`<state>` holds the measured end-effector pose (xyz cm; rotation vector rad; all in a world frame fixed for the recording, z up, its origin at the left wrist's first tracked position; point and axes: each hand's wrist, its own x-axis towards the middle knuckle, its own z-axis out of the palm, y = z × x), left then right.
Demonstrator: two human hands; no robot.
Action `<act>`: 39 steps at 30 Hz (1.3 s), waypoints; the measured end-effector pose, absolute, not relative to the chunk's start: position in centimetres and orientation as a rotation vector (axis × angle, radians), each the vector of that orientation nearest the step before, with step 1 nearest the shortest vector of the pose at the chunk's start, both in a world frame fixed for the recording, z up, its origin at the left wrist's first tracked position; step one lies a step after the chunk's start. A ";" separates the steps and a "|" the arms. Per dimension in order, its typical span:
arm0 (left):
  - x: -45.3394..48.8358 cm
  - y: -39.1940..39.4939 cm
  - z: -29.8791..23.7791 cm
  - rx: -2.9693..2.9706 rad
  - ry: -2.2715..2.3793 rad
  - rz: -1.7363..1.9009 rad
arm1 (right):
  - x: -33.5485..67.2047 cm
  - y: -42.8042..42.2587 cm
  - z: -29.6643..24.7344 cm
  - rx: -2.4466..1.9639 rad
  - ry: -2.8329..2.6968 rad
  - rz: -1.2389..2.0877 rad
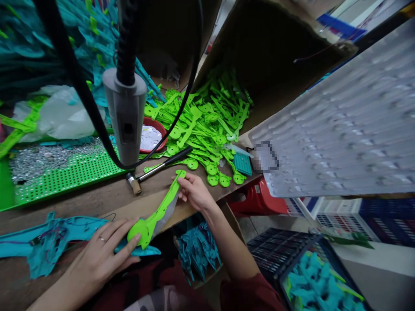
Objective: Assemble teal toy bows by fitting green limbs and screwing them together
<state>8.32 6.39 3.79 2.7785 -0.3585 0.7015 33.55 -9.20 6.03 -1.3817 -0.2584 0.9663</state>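
Bench (106,196) clutter is spread around a hammer (162,166). Below and left of it, a teal shell (81,225) is laid. Nearer the hammer, a green part (162,208) is held in 2 places: its round end gripped by the left hand (106,246), its narrow tip pinched by the right hand (194,191). Positioning seems in hand; steady support at both ends would be called for.

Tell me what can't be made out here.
All in the head view:
Held green piece: round end partly covered by the left hand.
Red bowl: left side hidden behind the grey cylinder.
Shiny bits: too small and blurred to identify.
Dark crate: cut off by the bottom edge.
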 end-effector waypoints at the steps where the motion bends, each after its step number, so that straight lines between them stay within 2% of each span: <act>1: 8.5 6.1 4.4 2.768 -0.314 0.678 | 33.6 -9.2 6.0 -1.384 -0.261 0.959; 5: 10.4 4.5 7.1 2.639 -0.017 0.467 | 33.7 -9.1 6.3 -1.404 -0.284 0.938; 11: 15.7 4.0 8.0 2.213 0.230 -0.233 | 33.3 -9.1 6.1 -1.443 -0.303 0.874; 14: 16.8 4.3 8.1 2.071 0.299 -0.394 | 33.0 -9.1 5.7 -1.448 -0.277 0.819; 29: 15.3 5.7 7.4 2.152 0.172 -0.351 | 31.7 -9.3 5.3 -1.538 -0.252 0.537; 39: 14.6 5.0 5.2 2.137 0.113 -0.010 | 31.3 -8.8 5.2 -1.583 -0.278 0.517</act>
